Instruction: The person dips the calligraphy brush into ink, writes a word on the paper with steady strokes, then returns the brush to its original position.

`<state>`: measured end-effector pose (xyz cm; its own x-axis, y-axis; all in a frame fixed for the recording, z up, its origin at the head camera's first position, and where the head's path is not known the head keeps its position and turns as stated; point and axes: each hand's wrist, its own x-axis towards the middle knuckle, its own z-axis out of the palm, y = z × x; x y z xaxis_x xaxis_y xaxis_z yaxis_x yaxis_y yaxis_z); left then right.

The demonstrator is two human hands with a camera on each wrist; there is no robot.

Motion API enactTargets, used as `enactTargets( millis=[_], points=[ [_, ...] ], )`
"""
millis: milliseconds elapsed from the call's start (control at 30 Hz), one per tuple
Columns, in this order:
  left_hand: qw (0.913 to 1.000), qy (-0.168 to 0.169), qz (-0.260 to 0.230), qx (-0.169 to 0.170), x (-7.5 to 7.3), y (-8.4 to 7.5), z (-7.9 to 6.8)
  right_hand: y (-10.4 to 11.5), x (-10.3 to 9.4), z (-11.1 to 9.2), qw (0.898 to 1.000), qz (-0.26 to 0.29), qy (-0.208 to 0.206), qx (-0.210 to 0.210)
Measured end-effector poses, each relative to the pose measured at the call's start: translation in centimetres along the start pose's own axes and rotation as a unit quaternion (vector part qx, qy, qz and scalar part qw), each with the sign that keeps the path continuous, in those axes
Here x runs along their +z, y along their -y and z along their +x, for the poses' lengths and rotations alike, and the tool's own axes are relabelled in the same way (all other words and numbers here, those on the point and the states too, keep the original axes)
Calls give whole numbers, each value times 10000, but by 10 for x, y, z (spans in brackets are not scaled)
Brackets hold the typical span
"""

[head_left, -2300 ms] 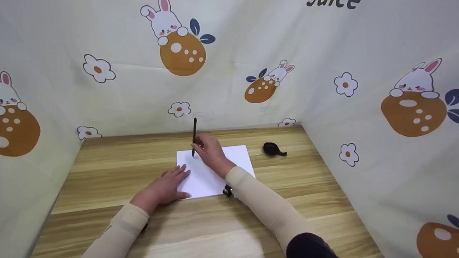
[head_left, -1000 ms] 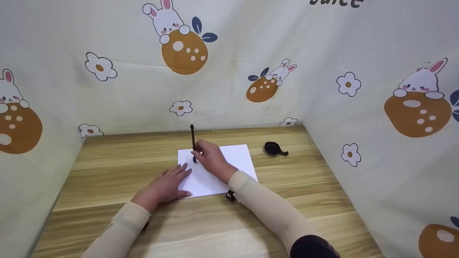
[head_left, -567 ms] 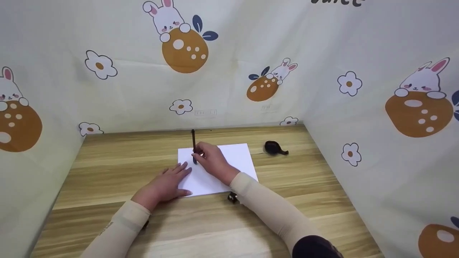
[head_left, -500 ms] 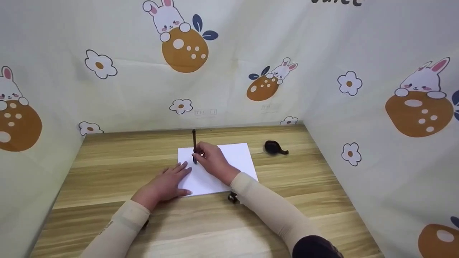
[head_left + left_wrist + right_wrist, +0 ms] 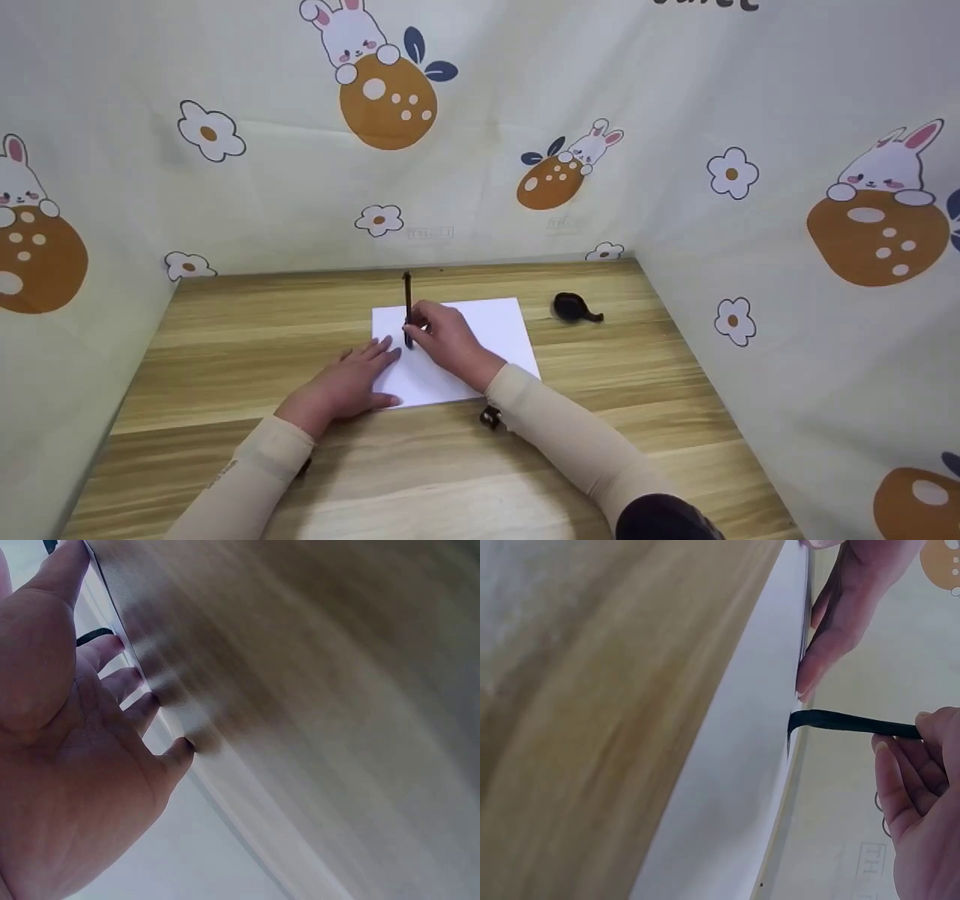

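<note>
My right hand [image 5: 448, 334] pinches a dark, slim calligraphy brush [image 5: 407, 296] upright over the left part of a white sheet of paper [image 5: 439, 382]. In the right wrist view the soft tip of the brush [image 5: 817, 719] bends against the paper, with a short dark mark running on from it. My left hand [image 5: 341, 386] lies spread on the sheet's left edge, fingertips and thumb on the paper. The left wrist view shows that palm [image 5: 82, 757] from the side, fingers stretched out, holding nothing.
A small black dish with a spout-like handle [image 5: 574, 307] stands on the wooden table [image 5: 247, 337], right of the paper. Patterned cloth walls [image 5: 480, 172] enclose the table at the back and both sides. Small black devices [image 5: 491, 416] sit under the sleeved wrists.
My right hand has brought the brush down and slightly toward me, its tip now pressed on the sheet. The left hand stays in place on the paper.
</note>
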<state>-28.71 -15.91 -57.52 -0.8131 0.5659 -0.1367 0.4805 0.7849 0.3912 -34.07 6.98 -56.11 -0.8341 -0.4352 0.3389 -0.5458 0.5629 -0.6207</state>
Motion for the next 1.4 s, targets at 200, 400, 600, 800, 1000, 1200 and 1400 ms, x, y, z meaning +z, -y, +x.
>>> enactTargets(
  millis=[200,400,600,800,1000,1200,1400],
  points=[
    [10000,-37,-30,32,-1,1,0,1,-1,-4,9999,24,-4,-104],
    [10000,-62,-36,53,0,1,0,2,-2,-8,9997,91,12,-225],
    [10000,-54,-48,45,0,1,0,1,-1,-11,9996,98,34,-256],
    [10000,-34,26,47,0,0,0,2,-2,-14,9992,163,136,-329],
    [10000,-10,69,9,1,2,1,4,-4,-18,9988,290,199,-333],
    [10000,23,49,-38,3,2,3,7,-4,-21,9985,312,290,-339],
    [10000,26,9,-58,3,2,4,10,-6,-25,9984,286,329,-357]
  ],
)
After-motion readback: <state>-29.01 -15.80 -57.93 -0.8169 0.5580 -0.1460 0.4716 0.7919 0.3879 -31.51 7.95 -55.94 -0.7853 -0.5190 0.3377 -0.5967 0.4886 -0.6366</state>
